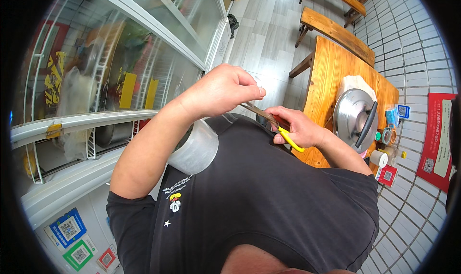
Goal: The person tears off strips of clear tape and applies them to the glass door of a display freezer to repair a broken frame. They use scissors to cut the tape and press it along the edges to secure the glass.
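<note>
My left hand [231,89] is closed in a pinch in front of my chest; whatever lies between its fingertips is too small to name. Just under those fingers are the blade tips of a pair of scissors [291,140] with yellow handles. My right hand [298,125] grips the scissors around the pivot and handles, blades pointing toward the left hand. A wide roll of clear tape [198,151] rests against my dark shirt beside the left forearm; the forearm covers part of it, and I cannot tell whether the roll is around the arm.
Close on the left stands a glass-fronted cabinet [129,72] with wire racks inside. To the right, a wooden table [322,84] bears a round metal lid [353,115] with a black handle, and several small containers. Wooden benches [336,33] stand farther off, along a white tiled wall [408,53].
</note>
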Demonstrator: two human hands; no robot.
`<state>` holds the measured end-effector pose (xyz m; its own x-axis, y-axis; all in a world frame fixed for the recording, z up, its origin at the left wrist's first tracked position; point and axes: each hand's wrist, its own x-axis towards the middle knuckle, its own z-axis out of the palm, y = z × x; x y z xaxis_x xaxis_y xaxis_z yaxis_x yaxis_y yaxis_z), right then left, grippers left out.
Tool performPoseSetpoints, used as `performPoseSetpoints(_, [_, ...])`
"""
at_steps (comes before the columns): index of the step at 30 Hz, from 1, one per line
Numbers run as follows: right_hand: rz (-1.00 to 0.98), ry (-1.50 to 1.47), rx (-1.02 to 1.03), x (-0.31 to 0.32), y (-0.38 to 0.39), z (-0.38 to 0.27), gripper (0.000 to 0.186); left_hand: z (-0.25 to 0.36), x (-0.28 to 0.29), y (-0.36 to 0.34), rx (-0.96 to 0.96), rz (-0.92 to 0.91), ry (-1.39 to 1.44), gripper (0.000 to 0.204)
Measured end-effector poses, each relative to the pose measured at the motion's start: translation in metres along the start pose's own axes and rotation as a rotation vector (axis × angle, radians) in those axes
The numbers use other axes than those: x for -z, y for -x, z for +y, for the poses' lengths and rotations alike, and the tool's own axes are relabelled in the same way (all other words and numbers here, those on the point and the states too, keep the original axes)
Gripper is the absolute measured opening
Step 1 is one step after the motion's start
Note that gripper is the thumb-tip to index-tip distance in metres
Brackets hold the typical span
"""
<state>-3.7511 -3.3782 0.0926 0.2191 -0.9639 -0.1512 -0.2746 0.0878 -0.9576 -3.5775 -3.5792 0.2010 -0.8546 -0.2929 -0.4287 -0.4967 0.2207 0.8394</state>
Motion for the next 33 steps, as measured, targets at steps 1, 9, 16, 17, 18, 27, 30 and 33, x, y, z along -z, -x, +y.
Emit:
performPoseSetpoints(1, [0.004, -0.010, -0.008, 0.001, 0.000, 0.001, 0.071, 0.000, 0.000, -0.001, -0.010, 0.001, 0.012, 0.029])
performPoseSetpoints(9, [0.087, 0.048, -0.023, 0.000, 0.006, 0.002, 0.062, 0.001, -0.001, -0.005, 0.016, 0.034, 0.064, 0.032])
performPoseSetpoints(16, [0.207, 0.130, -0.050, 0.002, 0.014, 0.004, 0.062, 0.012, -0.005, -0.006, 0.063, 0.094, 0.130, 0.042])
performPoseSetpoints(17, [0.238, 0.132, -0.048, 0.002, 0.017, 0.008, 0.061, 0.013, -0.006, -0.007, 0.074, 0.098, 0.164, 0.043])
performPoseSetpoints(18, [0.274, 0.148, -0.028, 0.001, 0.020, 0.014, 0.060, 0.014, -0.007, -0.008, 0.083, 0.120, 0.188, 0.043])
performPoseSetpoints(27, [0.805, 0.327, -0.709, -0.009, 0.049, 0.141, 0.050, 0.012, -0.008, -0.014, 0.116, 0.158, 0.271, 0.049])
performPoseSetpoints(30, [0.850, 0.390, -1.070, -0.006, 0.074, 0.191, 0.053, 0.013, -0.008, -0.016, 0.101, 0.159, 0.287, 0.049])
performPoseSetpoints(33, [0.906, 0.432, -1.173, -0.017, 0.096, 0.233, 0.061, 0.015, -0.008, -0.019, 0.109, 0.158, 0.285, 0.051])
